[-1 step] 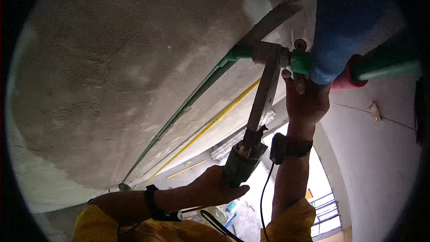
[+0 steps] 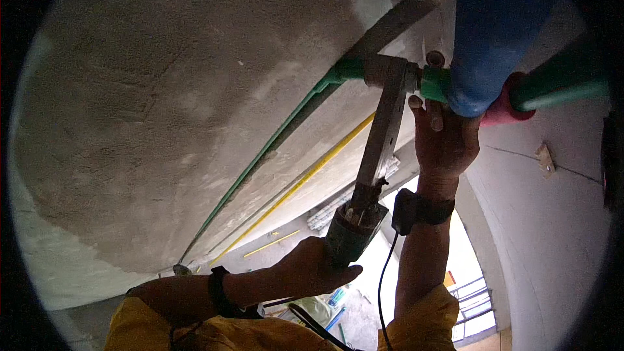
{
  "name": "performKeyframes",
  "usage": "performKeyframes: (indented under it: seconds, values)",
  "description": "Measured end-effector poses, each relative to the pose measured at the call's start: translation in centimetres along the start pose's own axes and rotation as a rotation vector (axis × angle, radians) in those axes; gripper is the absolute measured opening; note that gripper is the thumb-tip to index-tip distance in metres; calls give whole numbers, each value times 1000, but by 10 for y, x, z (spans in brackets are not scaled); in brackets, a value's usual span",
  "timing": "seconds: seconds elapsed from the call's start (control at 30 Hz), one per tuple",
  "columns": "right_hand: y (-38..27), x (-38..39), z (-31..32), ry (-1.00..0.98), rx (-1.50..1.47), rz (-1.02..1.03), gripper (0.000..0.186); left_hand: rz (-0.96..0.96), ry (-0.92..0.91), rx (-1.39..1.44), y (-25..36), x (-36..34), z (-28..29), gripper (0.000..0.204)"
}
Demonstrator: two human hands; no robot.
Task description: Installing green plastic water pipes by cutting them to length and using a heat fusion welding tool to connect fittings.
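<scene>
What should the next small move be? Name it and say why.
Probably steady the tool with the left hand: its head sits between the green elbow and the green fitting, by the right hand, so a tilt could strain either side.

Left hand (image 2: 316, 272), fingers mostly hidden behind tool (image 2: 354, 231)

A dark-handled, flat-bladed tool (image 2: 372, 166) slants up between a green elbow (image 2: 350, 70) and green fitting (image 2: 435, 84).

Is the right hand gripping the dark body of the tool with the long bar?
No: the left hand grips the dark tool body, while the right hand is raised by the short green fitting.
</scene>
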State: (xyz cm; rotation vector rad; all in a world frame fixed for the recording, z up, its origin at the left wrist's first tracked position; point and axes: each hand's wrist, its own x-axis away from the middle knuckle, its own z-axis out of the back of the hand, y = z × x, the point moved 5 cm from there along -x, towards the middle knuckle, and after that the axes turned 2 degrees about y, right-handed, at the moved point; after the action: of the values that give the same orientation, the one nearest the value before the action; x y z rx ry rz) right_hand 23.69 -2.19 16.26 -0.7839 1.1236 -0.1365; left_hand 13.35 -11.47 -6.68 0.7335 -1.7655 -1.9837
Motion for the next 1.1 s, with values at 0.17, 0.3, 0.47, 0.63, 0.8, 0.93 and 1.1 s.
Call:
performKeyframes:
  seconds: [0.17,0.3,0.47,0.63,0.8,0.93,1.1]
  values:
    - [-4,-10,-6,135,604,140,49,-150,200,62,-7,-12,-12,35]
    - [-4,-14,-12,213,344,161,51,-47,239,441,3,-16,-17,34]
    - [-21,-4,16,216,1110,323,51,65,188,434,4,-12,-17,36]
    - [-22,10,29,335,1570,366,47,126,186,481,2,-11,-14,37]
    - [-22,19,46,533,662,253,38,75,164,450,5,-15,-15,39]
    - [-22,11,20,229,1712,245,44,36,163,460,-2,-19,-13,38]
    - [-10,-11,1,106,263,103,47,-167,20,512,-14,-23,-8,29]
